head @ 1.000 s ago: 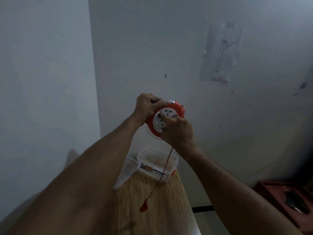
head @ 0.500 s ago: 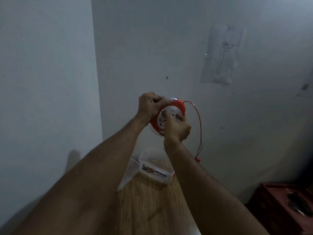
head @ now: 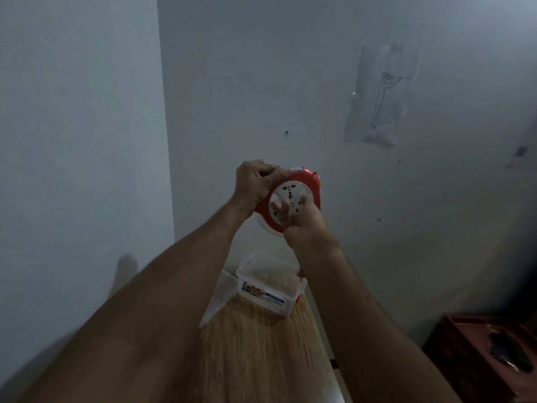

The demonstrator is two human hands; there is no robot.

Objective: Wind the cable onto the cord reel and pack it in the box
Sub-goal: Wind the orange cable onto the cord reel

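Dim room here: a narrow wooden table (head: 255, 353) runs away from the person toward a pale wall (head: 232, 82), a paper sketch (head: 380, 97) is taped up on the right, and a dark red crate (head: 479, 353) sits low in the right corner. At the table's far end stands the clear plastic box (head: 270, 286), open, its lid (head: 218, 301) leaning just beside it on the left. Up in the air above the box, the cord reel (head: 293, 199) is held out at arm's length, its round white socket face tilted toward the camera, the disc standing roughly on edge. The left hand (head: 254, 184) is clamped around the red rim; the right hand (head: 302, 225) presses its fingers (head: 280, 209) on the white face, seemingly pinching the hub, though blur hides the grip. Half a second ago a red cable looped out and hung down to the right; now only a short bit of cable (head: 315, 174) shows at the rim.
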